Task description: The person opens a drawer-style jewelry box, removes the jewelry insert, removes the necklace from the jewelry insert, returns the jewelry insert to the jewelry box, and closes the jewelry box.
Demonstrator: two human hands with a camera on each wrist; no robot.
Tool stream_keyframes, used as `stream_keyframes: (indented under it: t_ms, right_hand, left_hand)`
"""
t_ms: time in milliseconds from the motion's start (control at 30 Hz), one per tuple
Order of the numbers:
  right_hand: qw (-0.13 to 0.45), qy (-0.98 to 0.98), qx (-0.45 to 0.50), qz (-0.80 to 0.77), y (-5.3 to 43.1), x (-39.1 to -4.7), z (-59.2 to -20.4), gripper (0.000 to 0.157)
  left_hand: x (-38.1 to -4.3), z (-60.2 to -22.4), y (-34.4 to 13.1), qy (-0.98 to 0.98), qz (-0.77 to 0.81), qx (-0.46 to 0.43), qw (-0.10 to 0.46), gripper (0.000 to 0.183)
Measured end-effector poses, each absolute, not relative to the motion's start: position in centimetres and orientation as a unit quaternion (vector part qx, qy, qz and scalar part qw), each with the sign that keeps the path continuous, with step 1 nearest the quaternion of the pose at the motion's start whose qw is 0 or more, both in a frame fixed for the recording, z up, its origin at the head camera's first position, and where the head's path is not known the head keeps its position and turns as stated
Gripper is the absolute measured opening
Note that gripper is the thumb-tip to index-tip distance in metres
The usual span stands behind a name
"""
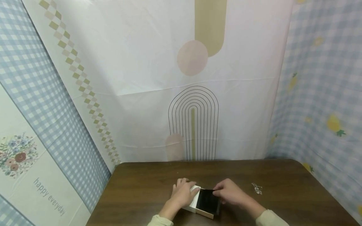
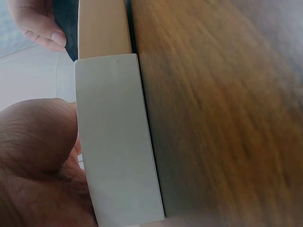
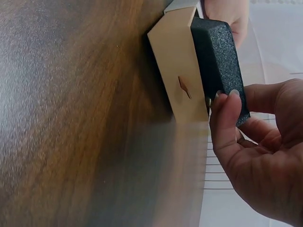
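Note:
A small drawer-style box lies on the table, its white sleeve (image 2: 113, 137) slid partway off a tan inner drawer (image 3: 180, 71). My left hand (image 1: 182, 193) holds the sleeve from above, thumb across its top and fingers over the far side. In the drawer sits a black foam insert (image 1: 207, 201), its edge raised above the drawer wall in the right wrist view. My right hand (image 1: 230, 193) pinches that raised edge between thumb and fingers. The drawer's end has a small slit with a torn edge.
On the brown wooden table (image 1: 135, 188), a small silver chain (image 1: 256, 188) lies to the right of my right hand. A patterned white cloth (image 1: 141, 62) hangs behind the table, with checked blue cloths (image 1: 319, 94) at the sides.

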State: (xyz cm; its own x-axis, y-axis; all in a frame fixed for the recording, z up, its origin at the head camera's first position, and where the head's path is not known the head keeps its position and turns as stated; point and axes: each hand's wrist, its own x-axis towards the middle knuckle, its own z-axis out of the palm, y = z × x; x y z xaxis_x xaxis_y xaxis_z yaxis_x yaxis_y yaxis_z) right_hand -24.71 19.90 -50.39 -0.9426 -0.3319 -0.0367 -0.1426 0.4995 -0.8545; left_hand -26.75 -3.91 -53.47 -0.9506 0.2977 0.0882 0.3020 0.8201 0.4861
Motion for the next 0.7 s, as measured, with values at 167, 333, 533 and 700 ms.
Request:
stream_keyframes:
  t_ms: [167, 333, 533, 700]
  right_hand:
    - [0.085, 0.868, -0.134, -0.471, 19.0, -24.8, -50.8, 0.009]
    - [0.062, 0.873, -0.104, -0.472, 18.0, -24.5, -51.1, 0.011]
    - [0.028, 0.887, -0.087, -0.453, 17.0, -24.1, -51.4, 0.017]
    - [-0.001, 0.898, -0.088, -0.432, 16.7, -24.1, -51.6, 0.019]
  left_hand:
    - [-26.7, -53.3, -3.9, -0.952, -0.261, -0.157, 0.0, 0.045]
    - [-26.7, -53.6, -4.0, -0.951, -0.264, -0.158, 0.006, 0.045]
    - [-26.9, -53.5, -4.0, -0.952, -0.26, -0.158, 0.003, 0.045]
    - [-27.1, -53.3, -4.0, -0.953, -0.258, -0.158, -0.003, 0.044]
